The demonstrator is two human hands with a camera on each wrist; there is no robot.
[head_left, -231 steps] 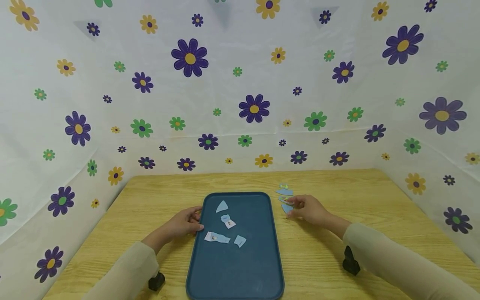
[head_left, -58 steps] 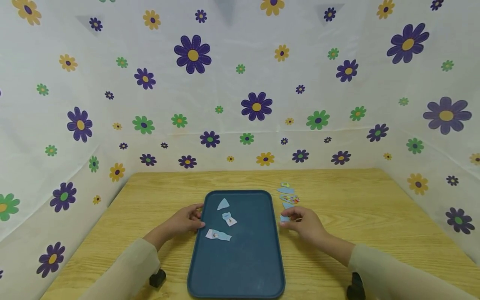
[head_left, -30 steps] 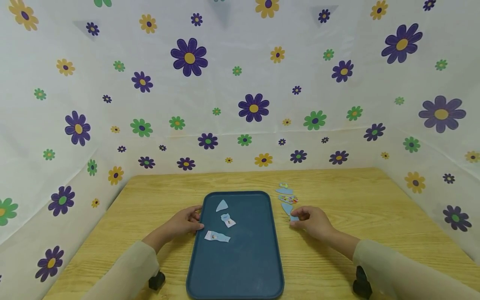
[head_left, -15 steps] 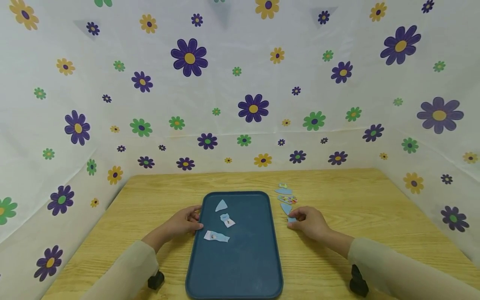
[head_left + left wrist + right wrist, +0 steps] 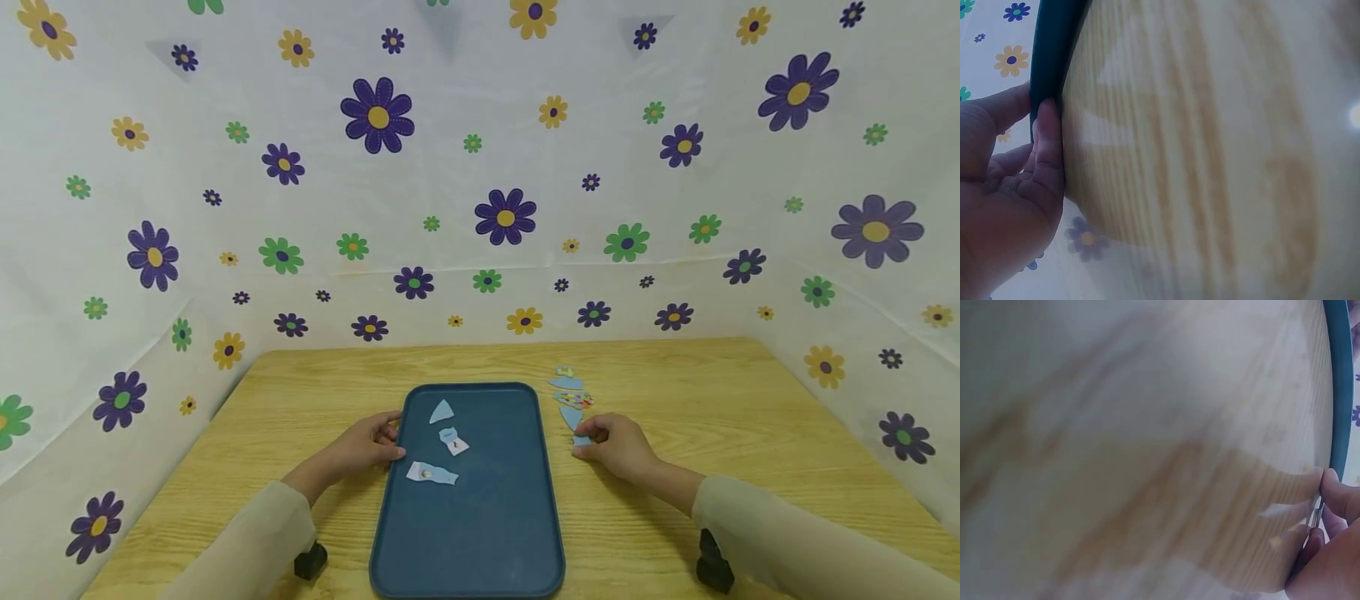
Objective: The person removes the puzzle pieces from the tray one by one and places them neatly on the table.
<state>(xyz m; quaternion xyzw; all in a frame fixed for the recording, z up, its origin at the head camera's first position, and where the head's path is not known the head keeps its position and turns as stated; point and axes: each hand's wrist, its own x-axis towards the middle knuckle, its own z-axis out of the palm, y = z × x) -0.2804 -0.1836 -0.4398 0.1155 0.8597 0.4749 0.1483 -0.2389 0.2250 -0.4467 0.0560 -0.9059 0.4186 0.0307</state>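
In the head view my left hand [image 5: 369,443] grips the left rim of a dark blue tray [image 5: 480,542]; in the left wrist view its thumb and fingers close on the edge. My right hand [image 5: 618,446], right of the tray, pinches a light blue flat puzzle piece [image 5: 581,441] between thumb and fingers at the tabletop, and partly hides it. Just beyond it lies a pointed blue piece [image 5: 572,417], then a colourful patterned piece [image 5: 576,399], a narrow blue piece [image 5: 566,383] and a small green-and-yellow piece [image 5: 564,371], in a column.
Inside the tray lie a blue triangular piece [image 5: 442,411], a blue-and-white printed piece [image 5: 453,441] and a long printed piece [image 5: 431,473]. The wooden table [image 5: 712,400] is enclosed by a white flowered cloth [image 5: 450,167].
The light blue piece that lay lowest in the tray is now on the table in my right hand, at the column's near end. My left hand has stayed on the rim.
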